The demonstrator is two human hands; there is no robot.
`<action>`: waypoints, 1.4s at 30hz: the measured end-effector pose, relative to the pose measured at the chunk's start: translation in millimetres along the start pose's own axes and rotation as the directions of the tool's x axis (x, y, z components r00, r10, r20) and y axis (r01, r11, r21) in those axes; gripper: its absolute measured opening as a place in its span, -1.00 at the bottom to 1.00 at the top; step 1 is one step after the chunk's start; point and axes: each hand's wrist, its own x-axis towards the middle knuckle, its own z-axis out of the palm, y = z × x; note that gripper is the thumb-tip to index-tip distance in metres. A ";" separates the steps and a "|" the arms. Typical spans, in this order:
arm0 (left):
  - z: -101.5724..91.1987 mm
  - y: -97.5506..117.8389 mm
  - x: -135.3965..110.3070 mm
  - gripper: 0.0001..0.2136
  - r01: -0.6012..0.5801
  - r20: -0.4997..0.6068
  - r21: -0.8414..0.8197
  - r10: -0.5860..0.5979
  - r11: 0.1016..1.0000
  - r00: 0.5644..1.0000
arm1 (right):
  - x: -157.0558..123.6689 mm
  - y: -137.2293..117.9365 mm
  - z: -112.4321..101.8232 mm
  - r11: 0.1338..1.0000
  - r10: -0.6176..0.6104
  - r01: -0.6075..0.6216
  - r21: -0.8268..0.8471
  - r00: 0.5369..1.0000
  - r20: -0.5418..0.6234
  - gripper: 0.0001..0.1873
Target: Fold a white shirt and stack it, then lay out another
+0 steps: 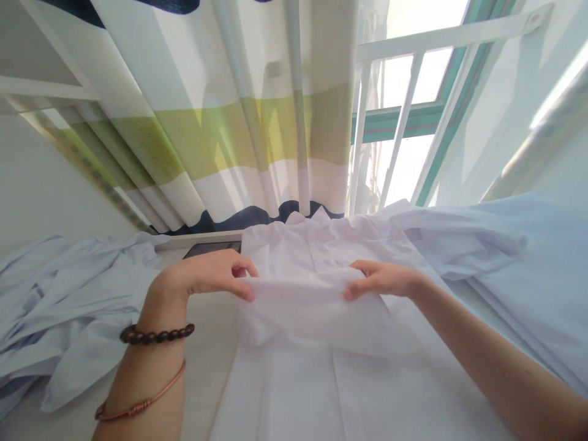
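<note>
A white shirt (321, 367) lies flat in front of me on the table, collar toward the window. My left hand (209, 272), with a bead bracelet and a cord on the wrist, pinches the left end of a folded-over strip of the shirt. At the other end of that strip my right hand (383, 278) pinches the fabric between thumb and fingers. Both hands hold the fold a little above the shirt's chest.
A pile of pale blue cloth (64, 306) lies at the left, and more pale blue cloth (519, 263) at the right. A dark flat object (211, 248) shows behind my left hand. A striped curtain (239, 135) and a barred window (404, 122) stand behind.
</note>
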 end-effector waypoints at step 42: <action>-5.6 -109.9 26.4 -0.80 -0.064 -0.855 -0.490 -0.466 0.869 0.226 | 0.4 -19.4 39.3 0.878 0.093 -0.096 -0.468 0.995 -0.028 -0.24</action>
